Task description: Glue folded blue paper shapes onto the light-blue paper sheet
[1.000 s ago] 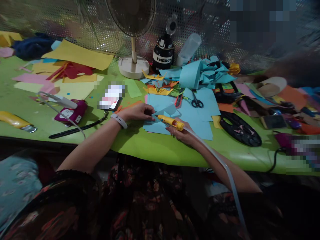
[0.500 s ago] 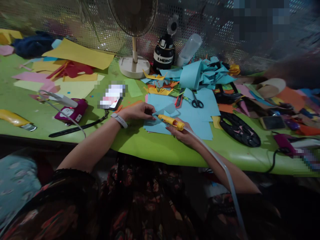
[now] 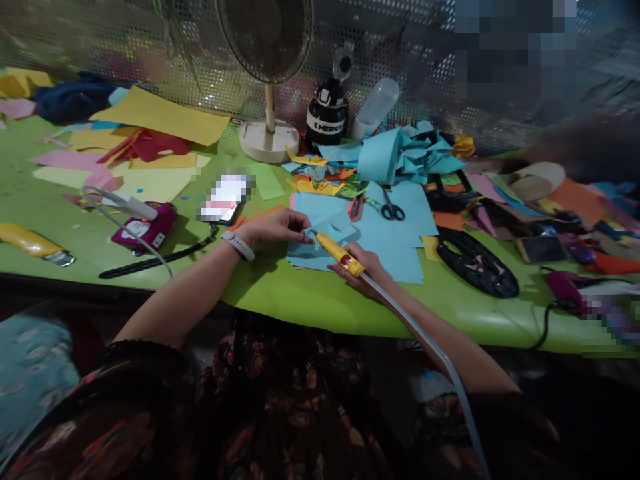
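My right hand [image 3: 363,267] is closed round a yellow pen-shaped tool [image 3: 339,253] with a pale flat cord [image 3: 425,347] trailing back past my arm. Its tip touches a small light blue paper piece [image 3: 336,225] lying on a stack of light blue sheets [image 3: 395,240]. My left hand [image 3: 274,225], a white watch on the wrist, pinches the left edge of that blue piece with its fingertips, just beside the tool's tip.
A green table [image 3: 300,300] is littered with coloured paper. Black scissors [image 3: 393,208], a fan base [image 3: 267,137], a black bottle [image 3: 326,120], a phone [image 3: 223,200], a magenta device [image 3: 145,227], a yellow knife [image 3: 30,243] and a black oval cut-out [image 3: 477,263] lie around.
My right hand has tilted the yellow tool and drawn it slightly nearer, its tip still at the blue piece. My left hand keeps its pinch. The view shifted a little.
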A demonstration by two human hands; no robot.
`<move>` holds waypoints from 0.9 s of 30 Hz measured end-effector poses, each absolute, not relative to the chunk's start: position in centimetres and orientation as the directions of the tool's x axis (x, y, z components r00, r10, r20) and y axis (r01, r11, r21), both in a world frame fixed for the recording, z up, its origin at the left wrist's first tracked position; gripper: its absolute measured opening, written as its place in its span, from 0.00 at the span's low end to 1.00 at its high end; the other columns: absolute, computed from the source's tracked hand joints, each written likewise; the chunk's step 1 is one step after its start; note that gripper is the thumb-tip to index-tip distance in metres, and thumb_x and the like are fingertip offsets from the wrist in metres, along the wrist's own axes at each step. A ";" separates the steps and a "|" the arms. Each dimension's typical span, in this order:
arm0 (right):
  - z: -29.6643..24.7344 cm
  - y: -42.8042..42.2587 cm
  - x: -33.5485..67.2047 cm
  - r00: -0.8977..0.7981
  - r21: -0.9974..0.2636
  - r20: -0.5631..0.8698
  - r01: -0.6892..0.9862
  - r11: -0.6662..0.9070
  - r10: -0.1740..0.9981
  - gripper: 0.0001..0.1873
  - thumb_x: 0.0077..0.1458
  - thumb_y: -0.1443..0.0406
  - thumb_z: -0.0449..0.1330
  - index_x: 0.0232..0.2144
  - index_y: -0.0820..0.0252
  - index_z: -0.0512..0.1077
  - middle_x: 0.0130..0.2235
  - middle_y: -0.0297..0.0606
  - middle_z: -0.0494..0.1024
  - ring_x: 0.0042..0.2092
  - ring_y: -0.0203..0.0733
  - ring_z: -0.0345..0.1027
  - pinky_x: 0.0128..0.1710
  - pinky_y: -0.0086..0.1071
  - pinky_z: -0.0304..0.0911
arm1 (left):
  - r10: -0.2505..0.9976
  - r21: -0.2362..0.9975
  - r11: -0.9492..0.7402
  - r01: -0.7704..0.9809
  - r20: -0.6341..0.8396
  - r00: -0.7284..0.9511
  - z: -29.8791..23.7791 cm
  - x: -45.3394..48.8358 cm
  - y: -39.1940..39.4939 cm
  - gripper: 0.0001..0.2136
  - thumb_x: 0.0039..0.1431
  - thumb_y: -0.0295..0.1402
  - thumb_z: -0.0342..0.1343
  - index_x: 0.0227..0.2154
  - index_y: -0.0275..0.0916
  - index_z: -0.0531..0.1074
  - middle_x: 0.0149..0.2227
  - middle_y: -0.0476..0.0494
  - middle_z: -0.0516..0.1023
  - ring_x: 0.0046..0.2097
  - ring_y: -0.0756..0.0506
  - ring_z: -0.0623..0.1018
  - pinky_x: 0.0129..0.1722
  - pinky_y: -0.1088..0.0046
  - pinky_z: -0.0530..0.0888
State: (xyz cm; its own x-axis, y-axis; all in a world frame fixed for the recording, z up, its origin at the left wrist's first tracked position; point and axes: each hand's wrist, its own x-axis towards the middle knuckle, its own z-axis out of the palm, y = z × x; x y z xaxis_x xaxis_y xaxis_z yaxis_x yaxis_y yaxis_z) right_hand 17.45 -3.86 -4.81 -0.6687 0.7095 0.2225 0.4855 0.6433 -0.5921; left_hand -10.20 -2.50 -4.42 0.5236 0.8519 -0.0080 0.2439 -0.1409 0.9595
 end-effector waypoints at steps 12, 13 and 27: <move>-5.8 -3.9 18.0 -0.765 -0.349 0.324 0.450 0.822 0.556 0.17 0.61 0.50 0.56 0.38 0.57 0.64 0.33 0.40 0.77 0.29 0.41 0.71 0.28 0.31 0.57 | 0.861 0.987 -0.055 0.148 -0.028 0.508 -4.3 -10.0 -2.7 0.10 0.49 0.34 0.67 0.31 0.35 0.75 0.31 0.48 0.77 0.33 0.52 0.73 0.35 0.74 0.70; -5.8 -3.9 18.0 -0.771 -0.337 0.319 0.451 0.827 0.551 0.16 0.62 0.50 0.56 0.39 0.57 0.64 0.33 0.40 0.77 0.29 0.41 0.71 0.28 0.31 0.57 | 0.862 0.988 -0.050 0.143 -0.029 0.506 -4.2 -10.0 -2.7 0.10 0.49 0.34 0.67 0.31 0.34 0.75 0.31 0.48 0.77 0.33 0.52 0.73 0.35 0.75 0.70; -5.7 -3.8 17.9 -0.762 -0.351 0.345 0.436 0.828 0.548 0.18 0.61 0.49 0.56 0.36 0.57 0.65 0.31 0.39 0.76 0.28 0.42 0.71 0.27 0.31 0.57 | 0.860 0.985 -0.061 0.163 -0.031 0.510 -3.9 -10.0 -2.9 0.10 0.48 0.34 0.68 0.30 0.34 0.74 0.28 0.49 0.75 0.31 0.52 0.72 0.32 0.75 0.68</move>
